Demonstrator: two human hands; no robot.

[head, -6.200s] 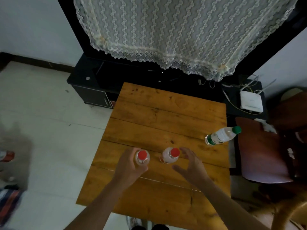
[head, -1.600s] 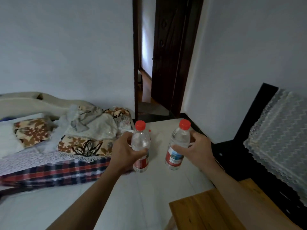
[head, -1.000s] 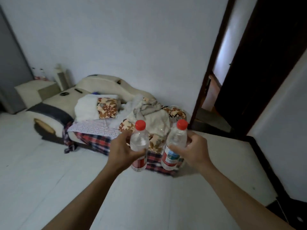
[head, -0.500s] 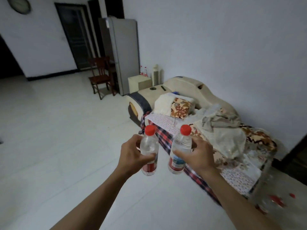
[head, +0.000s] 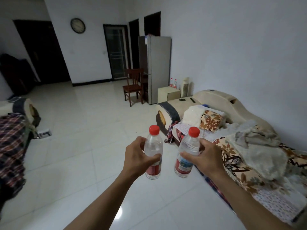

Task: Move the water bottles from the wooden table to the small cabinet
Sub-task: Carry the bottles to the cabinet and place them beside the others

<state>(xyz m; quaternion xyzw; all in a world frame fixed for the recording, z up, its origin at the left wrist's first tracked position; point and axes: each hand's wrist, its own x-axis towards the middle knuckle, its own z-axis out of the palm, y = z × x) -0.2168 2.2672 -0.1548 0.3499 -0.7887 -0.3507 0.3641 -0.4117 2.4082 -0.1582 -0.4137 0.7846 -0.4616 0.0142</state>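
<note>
View had swung off the bench toward the small cabinet (head: 168, 95) far ahead of both hands; left hand (head: 137, 159) and right hand (head: 205, 159) each gripped an upright water bottle (head: 153, 146), carry underway.

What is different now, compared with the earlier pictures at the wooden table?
Both red-capped bottles left the table: the left hand now grips one bottle, and the right hand, open before, grips the other. The person has turned away, so the small cabinet, with two bottles on it, is in view ahead. Both carried bottles stay upright and capped, side by side.
</note>
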